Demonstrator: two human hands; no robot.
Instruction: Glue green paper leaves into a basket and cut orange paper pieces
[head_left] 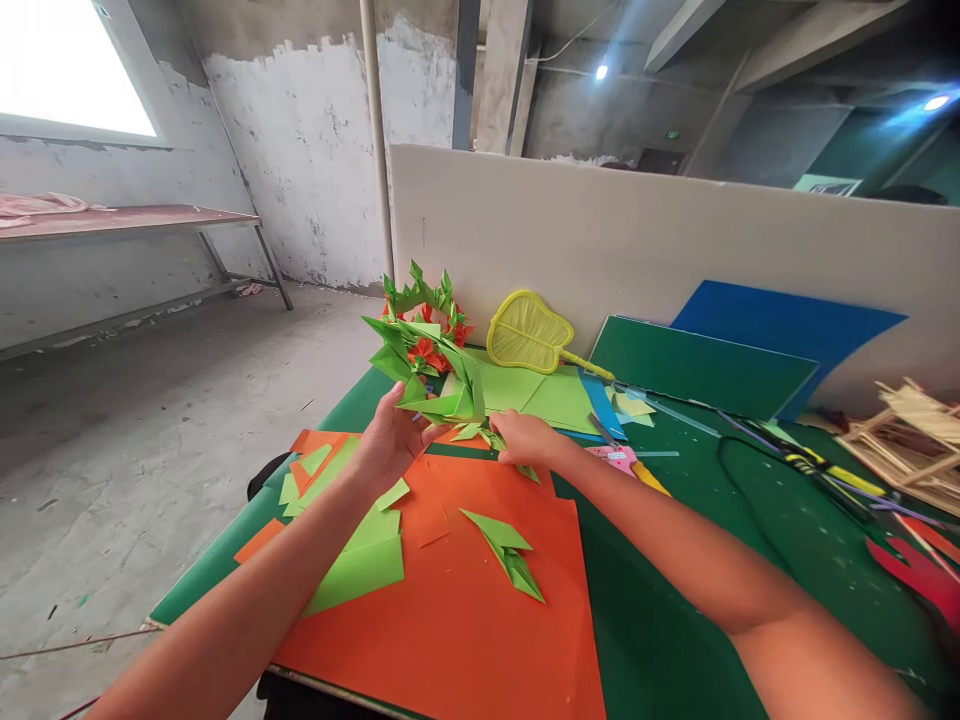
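Left of centre, green paper [367,575] lies in overlapping bits on an orange sheet [450,640]. Above it, your left hand [397,435] has thumb and fingers clamped on the lower edge of a folded green ring [454,404], raised in the middle of the frame. A red-and-green wreath [416,295] stands just behind. Further right, small leaves [469,432] lie near your right hand [525,440]; its fingers curl together, but you can't tell whether they grip one. Below, a folded piece [510,550] rests on the orange. You seem to be mid-assembly, between joins; the next move calls for a steady left hold and a precise right pinch, without creasing the ring.
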